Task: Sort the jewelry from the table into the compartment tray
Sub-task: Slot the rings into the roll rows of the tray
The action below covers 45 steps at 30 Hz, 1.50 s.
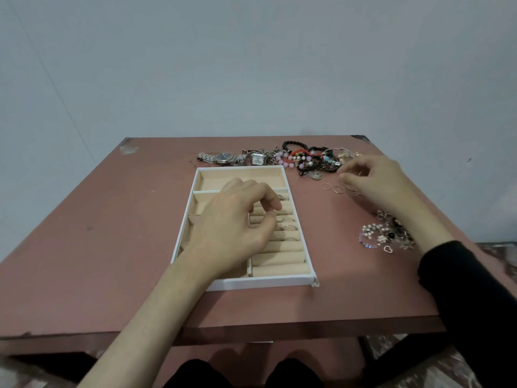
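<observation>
A white compartment tray [260, 283] with beige lining lies in the middle of the table. Its right side has padded ring rolls, and three thin rings [289, 227] are tucked in them. My left hand [235, 222] hovers over the tray with its fingers curled. Its thumb and forefinger are close together just above the ring rolls, and whether they pinch a ring is hidden. My right hand [372, 183] is right of the tray. Its fingertips are slightly apart above several loose rings [337, 189] on the table.
Two metal watches [223, 158] lie behind the tray. A tangle of beaded bracelets [307, 159] sits at the back right. A heap of pearl and sparkly pieces [383, 235] lies near the table's right edge, under my right forearm. The brown table [112, 247] stands against a pale wall.
</observation>
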{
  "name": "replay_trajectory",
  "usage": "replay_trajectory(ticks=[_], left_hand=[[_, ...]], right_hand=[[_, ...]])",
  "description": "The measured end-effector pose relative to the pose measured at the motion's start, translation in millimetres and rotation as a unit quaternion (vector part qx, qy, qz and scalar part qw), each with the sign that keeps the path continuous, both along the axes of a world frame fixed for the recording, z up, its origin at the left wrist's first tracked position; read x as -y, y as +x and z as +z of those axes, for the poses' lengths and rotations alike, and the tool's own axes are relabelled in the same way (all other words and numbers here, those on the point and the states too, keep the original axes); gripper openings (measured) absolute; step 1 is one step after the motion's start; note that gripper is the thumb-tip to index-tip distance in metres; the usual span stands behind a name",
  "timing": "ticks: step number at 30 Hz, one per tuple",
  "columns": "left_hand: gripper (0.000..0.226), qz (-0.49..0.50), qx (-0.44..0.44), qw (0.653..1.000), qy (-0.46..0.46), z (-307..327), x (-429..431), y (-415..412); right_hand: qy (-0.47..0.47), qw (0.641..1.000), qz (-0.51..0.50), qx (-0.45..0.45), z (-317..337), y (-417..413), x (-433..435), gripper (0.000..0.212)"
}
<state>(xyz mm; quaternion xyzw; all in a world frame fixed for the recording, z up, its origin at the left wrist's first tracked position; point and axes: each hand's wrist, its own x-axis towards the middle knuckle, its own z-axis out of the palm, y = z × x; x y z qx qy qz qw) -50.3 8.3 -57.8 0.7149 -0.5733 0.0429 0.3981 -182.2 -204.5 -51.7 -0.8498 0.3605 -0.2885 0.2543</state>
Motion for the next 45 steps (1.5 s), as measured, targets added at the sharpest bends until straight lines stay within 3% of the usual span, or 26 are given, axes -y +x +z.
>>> replay_trajectory(ticks=[3, 8, 16, 24, 31, 38, 45], left_hand=[[0.013, 0.000, 0.001, 1.000, 0.005, 0.5, 0.8, 0.1], [0.013, 0.008, -0.005, 1.000, 0.010, 2.8, 0.2, -0.6], [0.021, -0.020, -0.011, 0.998, 0.058, 25.2, 34.0, -13.3], [0.016, -0.020, -0.011, 0.990, 0.139, 28.1, 104.3, -10.9], [0.025, -0.008, 0.004, 0.981, 0.193, 14.5, 143.8, -5.2], [0.027, 0.003, 0.016, 0.978, 0.207, 6.1, 154.5, -3.0], [0.026, 0.010, 0.002, 0.978, 0.210, 5.1, 158.7, -2.3]], right_hand=[[-0.055, 0.996, 0.010, -0.075, -7.1, -1.8, 3.9, 0.014], [-0.090, 0.990, 0.021, -0.110, -13.5, -2.4, 12.2, 0.021], [-0.026, 0.994, 0.011, -0.104, -12.0, -0.9, 12.5, 0.012], [0.024, 0.995, 0.002, -0.097, -11.8, -3.4, 11.6, 0.027], [-0.002, 0.998, 0.016, -0.053, -10.1, -3.6, 5.1, 0.021], [0.135, 0.974, -0.006, 0.183, -2.8, -5.8, 7.4, 0.010], [0.152, 0.967, -0.014, 0.205, -3.3, -3.7, 8.8, 0.012]])
